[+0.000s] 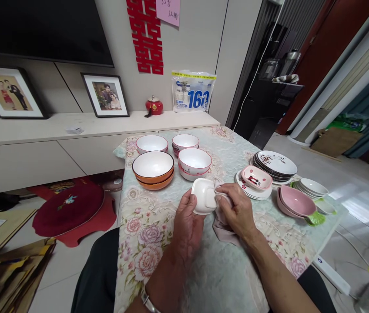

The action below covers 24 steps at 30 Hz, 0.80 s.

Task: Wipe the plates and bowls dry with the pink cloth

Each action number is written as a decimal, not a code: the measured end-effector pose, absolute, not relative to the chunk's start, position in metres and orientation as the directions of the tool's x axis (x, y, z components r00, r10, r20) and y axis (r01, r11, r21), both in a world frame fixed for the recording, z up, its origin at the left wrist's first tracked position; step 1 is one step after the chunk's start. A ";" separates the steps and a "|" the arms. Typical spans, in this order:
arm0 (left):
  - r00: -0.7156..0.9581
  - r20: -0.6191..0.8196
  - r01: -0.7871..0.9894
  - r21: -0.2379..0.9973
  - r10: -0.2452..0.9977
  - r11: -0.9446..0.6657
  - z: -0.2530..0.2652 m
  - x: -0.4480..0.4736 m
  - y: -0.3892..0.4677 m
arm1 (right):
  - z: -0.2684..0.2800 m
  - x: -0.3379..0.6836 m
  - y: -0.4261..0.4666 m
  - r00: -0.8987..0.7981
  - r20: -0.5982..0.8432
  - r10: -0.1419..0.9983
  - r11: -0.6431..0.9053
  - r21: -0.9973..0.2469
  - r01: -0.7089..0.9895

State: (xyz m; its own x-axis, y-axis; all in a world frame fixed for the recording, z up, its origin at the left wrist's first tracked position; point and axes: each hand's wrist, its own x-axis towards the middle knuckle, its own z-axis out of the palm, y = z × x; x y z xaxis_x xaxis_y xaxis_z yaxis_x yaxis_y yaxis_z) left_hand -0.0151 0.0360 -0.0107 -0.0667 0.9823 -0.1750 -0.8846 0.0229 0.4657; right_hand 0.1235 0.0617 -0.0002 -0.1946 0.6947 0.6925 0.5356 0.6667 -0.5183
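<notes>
A small white squarish dish (200, 193) is tilted with its underside facing me, above the near middle of the table. Thumb and fingers of my left hand (187, 213) grip its left edge. My right hand (236, 206) pinches a greyish-pink cloth (224, 228) against the dish's right side, and the rest of the cloth hangs down to the table. Just beyond the dish stand white bowls with red rims (194, 161) and a stack of orange bowls with white insides (153, 167).
Right of my hands are a pink-rimmed dish (256, 177) on white plates, a stack of dark-edged plates (277, 165), pink bowls (297, 202) and small white-green dishes (311, 188). A flowered tablecloth (148, 234) covers the table. A red stool (73, 208) stands to the left.
</notes>
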 end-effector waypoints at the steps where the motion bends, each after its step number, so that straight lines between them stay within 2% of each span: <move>1: -0.068 -0.174 -0.887 0.461 0.982 0.020 -0.011 -0.015 0.036 | 0.001 0.122 0.059 -0.258 0.692 0.674 0.704 -0.495 0.510; 3: -0.068 -0.170 -0.891 0.454 0.983 0.017 -0.012 -0.014 0.035 | 0.003 0.119 0.056 -0.385 0.676 0.628 0.766 -0.451 0.457; 5: -0.058 -0.173 -0.891 0.454 0.983 0.027 -0.013 -0.013 0.035 | 0.002 0.118 0.056 -0.435 0.669 0.602 0.789 -0.420 0.448; 10: -0.049 -0.197 -0.879 0.474 0.979 0.051 -0.015 -0.014 0.036 | -0.001 0.128 0.064 -0.305 0.659 0.688 0.669 -0.413 0.618; 13: -0.091 -0.206 -0.880 0.474 0.974 0.018 -0.016 -0.016 0.038 | 0.003 0.130 0.062 -0.376 0.542 0.751 0.637 -0.445 0.630; 15: -0.099 -0.208 -0.880 0.475 0.973 0.013 -0.016 -0.016 0.038 | 0.007 0.128 0.058 -0.440 0.491 0.752 0.658 -0.508 0.556; 17: -0.074 -0.202 -0.878 0.478 0.976 0.032 -0.015 -0.014 0.036 | 0.011 0.125 0.057 -0.458 0.504 0.732 0.680 -0.574 0.456; 19: -0.039 -0.199 -0.874 0.482 0.979 0.062 -0.014 -0.011 0.034 | 0.011 0.125 0.060 -0.411 0.544 0.732 0.681 -0.594 0.427; 22: -0.027 -0.220 -0.871 0.483 0.975 0.085 -0.013 -0.010 0.034 | 0.005 0.130 0.065 -0.294 0.567 0.770 0.621 -0.558 0.550; 24: -0.053 -0.231 -0.876 0.478 0.972 0.066 -0.013 -0.011 0.035 | 0.002 0.132 0.066 -0.273 0.536 0.799 0.574 -0.541 0.615</move>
State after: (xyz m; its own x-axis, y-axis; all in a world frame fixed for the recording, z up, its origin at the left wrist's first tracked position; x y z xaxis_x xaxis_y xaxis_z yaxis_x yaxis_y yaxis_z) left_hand -0.0112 0.0346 -0.0133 -0.0527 0.9716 -0.2308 -0.8759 0.0661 0.4780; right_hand 0.1316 0.0655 0.0020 -0.2734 0.7985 0.5363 0.6153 0.5737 -0.5406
